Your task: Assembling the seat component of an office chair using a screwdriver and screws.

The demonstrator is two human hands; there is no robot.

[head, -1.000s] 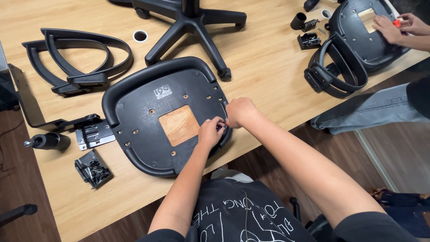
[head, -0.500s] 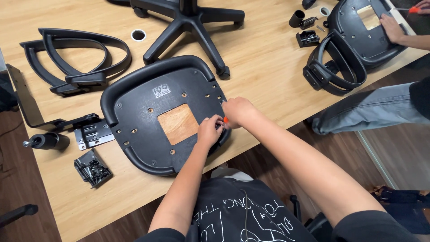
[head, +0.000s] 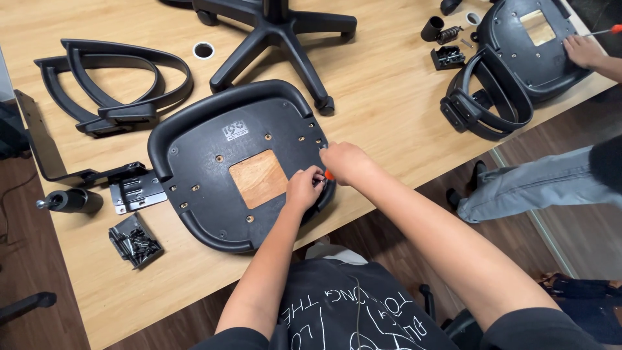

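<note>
An upturned black chair seat [head: 214, 139] with a bare wooden square [head: 258, 178] in its middle lies on the wooden table [head: 382, 84]. My left hand [head: 304, 188] pinches a small dark part at the seat's right rim. My right hand [head: 346, 162] is closed around an orange-handled tool, its orange tip [head: 328, 174] showing beside the left fingers. Both hands rest on the seat's near right edge.
Two black armrests [head: 110, 84] lie at the far left, a star-shaped wheel base [head: 275, 29] at the back. A metal bracket [head: 133, 188], a gas cylinder [head: 68, 201] and a bag of screws [head: 135, 241] sit left. Another person's hand [head: 583, 50] works on a second seat [head: 528, 45] at the right.
My hands stay at the seat's right rim with only slight finger movement. The other person's hand at the far right has shifted on the second seat.
</note>
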